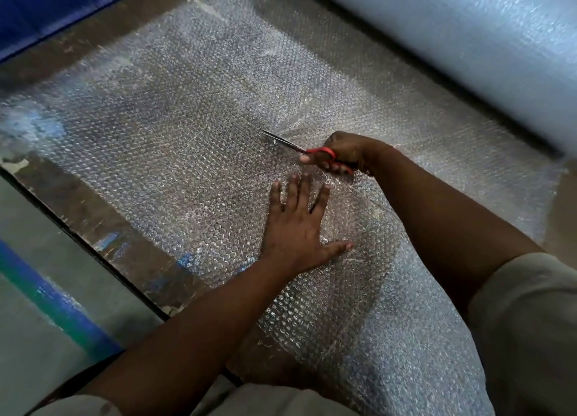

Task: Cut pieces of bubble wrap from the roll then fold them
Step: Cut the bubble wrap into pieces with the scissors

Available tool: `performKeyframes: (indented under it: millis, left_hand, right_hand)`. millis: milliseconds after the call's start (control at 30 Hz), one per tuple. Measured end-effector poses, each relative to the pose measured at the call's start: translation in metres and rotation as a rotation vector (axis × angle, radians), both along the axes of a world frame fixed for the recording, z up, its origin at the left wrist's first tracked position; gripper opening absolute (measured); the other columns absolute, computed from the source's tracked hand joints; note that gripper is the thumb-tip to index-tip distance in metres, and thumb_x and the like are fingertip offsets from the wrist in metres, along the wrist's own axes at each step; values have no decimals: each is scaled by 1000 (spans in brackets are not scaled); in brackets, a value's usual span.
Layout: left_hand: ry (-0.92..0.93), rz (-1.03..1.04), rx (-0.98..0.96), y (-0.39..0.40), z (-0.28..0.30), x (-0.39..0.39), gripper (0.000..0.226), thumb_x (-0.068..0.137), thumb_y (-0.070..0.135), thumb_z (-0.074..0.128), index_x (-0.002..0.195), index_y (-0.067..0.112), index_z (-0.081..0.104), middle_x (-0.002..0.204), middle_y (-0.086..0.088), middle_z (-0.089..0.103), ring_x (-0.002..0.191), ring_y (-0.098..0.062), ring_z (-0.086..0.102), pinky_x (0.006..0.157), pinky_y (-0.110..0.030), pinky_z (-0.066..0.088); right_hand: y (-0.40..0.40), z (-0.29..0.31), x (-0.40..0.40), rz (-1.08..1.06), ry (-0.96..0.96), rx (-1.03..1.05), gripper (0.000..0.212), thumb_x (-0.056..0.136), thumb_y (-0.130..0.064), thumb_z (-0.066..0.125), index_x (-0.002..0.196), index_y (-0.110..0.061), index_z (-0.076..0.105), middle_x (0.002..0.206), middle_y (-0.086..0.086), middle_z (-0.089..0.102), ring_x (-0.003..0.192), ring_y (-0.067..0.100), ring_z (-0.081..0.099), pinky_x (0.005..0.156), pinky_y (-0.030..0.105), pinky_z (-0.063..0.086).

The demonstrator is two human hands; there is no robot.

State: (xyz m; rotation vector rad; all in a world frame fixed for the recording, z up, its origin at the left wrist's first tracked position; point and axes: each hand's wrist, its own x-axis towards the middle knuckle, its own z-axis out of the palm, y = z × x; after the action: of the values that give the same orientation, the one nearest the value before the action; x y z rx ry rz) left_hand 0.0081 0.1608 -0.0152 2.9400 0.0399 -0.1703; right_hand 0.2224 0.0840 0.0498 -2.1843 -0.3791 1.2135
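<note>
A sheet of clear bubble wrap [193,128] lies spread over a worn brown table, running from the big roll [474,40] at the upper right. My right hand [346,150] grips red-handled scissors [312,153], whose blades point left into the sheet near its middle. Just below the scissors, my left hand [296,225] presses flat on the wrap with fingers spread. The near part of the sheet hangs over the table's front edge toward me.
The table's bare edge [103,219] runs diagonally at the left, with grey floor [37,234] below it. A blue and green bar [53,303] crosses the floor at lower left. A blue object [46,6] sits at the upper left.
</note>
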Motion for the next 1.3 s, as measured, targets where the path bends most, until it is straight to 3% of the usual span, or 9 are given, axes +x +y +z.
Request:
performKeyframes:
  millis: [600,767,900,1000,1167,1300]
  left_hand:
    - [-3,-2,-1,1,1,0,123,81,104,11,172,23,-3,176,-23,-17,163,-43,-17,126,-68,-7]
    - [-46,18,-67,4,3,1,121,81,104,15,172,27,-6,177,-21,-16,163,-42,-19,127,-67,-8]
    - [-82,127,-54,26,7,2,125,84,101,17,171,15,-10,174,-20,-26,161,-41,-24,128,-63,-11]
    - [-166,215,7,69,3,10,127,83,101,14,171,11,-4,176,-24,-17,163,-43,-14,130,-66,-1]
    - [-62,223,80,132,-11,18,123,77,106,5,170,29,-13,174,-20,-27,161,-40,-25,129,-66,-6]
    - [-37,215,79,136,-16,18,122,73,106,-6,169,31,-18,173,-20,-29,161,-40,-27,127,-67,-5]
  right_hand:
    - [31,-3,1,-48,51,-12,53,82,-52,86,59,-15,57,45,-2,50,35,10,38,39,16,31]
    - [32,-1,-1,-51,62,-32,55,71,-60,87,59,-16,56,46,-1,49,35,11,40,41,17,33]
    - [31,-3,2,-39,65,-31,54,74,-60,88,59,-17,58,50,0,50,38,12,41,42,18,35]
    - [29,-3,3,-30,63,-32,56,66,-66,88,62,-18,60,53,0,53,41,12,43,44,20,36]
    - [29,-5,4,-25,81,-33,55,58,-67,89,59,-19,62,53,-1,56,41,11,44,43,18,36]
    - [29,-8,4,-25,72,-29,53,60,-66,89,53,-19,66,54,-1,57,41,10,44,43,18,36]
